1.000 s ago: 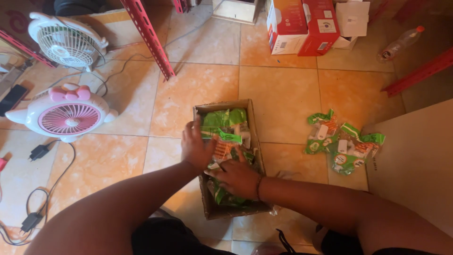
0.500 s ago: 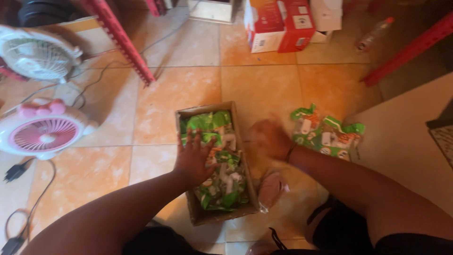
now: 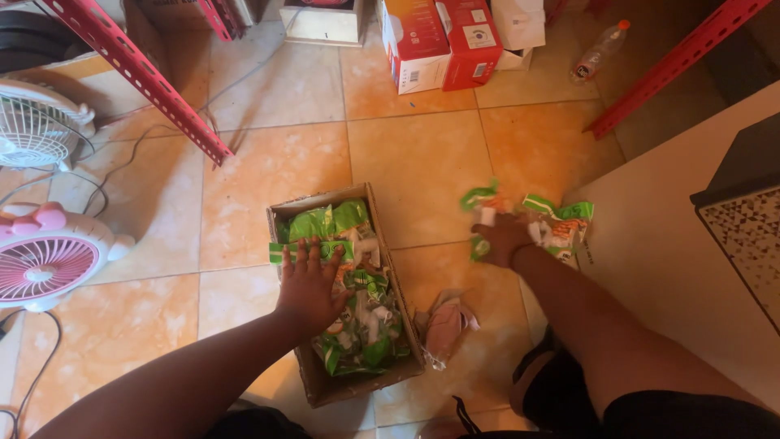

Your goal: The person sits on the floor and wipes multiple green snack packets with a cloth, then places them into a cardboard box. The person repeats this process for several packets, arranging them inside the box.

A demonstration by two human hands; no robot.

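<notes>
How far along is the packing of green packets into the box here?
The cardboard box already looks mostly full of green packets, with the left hand pressing on them. The right hand grips one from the floor pile; a few remain there.

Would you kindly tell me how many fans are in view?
2. A white fan sits at the upper left edge, and a pink fan stands below it on the floor; both are partly cut off.

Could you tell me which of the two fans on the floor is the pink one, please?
The pink fan is the one nearer the person, low at the left edge, with small ear-like bumps on top. The other fan, further away behind it, is white.
</notes>
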